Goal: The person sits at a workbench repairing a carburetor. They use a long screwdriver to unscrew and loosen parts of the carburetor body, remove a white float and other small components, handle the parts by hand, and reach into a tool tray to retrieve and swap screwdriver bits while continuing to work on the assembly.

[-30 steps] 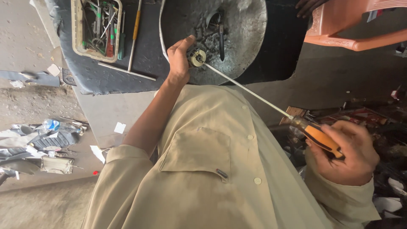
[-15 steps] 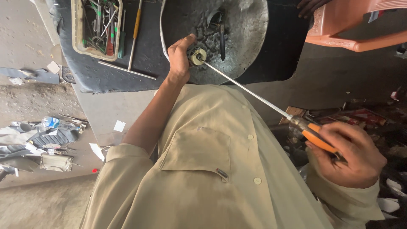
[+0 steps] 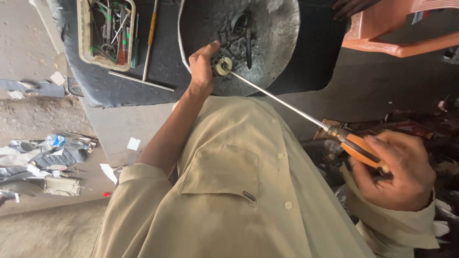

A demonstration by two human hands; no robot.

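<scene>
My left hand [image 3: 201, 69] reaches forward and pinches a small round whitish part [image 3: 223, 65] at the near rim of a large round metal pan [image 3: 272, 43]. My right hand [image 3: 394, 174] is low at the right. It grips the orange handle of a long screwdriver [image 3: 361, 149]. The thin steel shaft [image 3: 277, 98] runs up and left across my beige shirt, and its tip sits at the round part. Small dark metal pieces [image 3: 244, 33] lie inside the pan.
The pan rests on a dark mat [image 3: 119, 83] with a cream tray of hand tools [image 3: 106, 31], an orange-handled tool [image 3: 150, 36] and a metal rod [image 3: 141, 81]. Another person's hand [image 3: 351, 5] rests by an orange plastic chair [image 3: 397, 33]. Litter [image 3: 43, 162] lies at left.
My right hand has shifted slightly on the screwdriver handle. My left hand stays on the round part with the tip still against it.
</scene>
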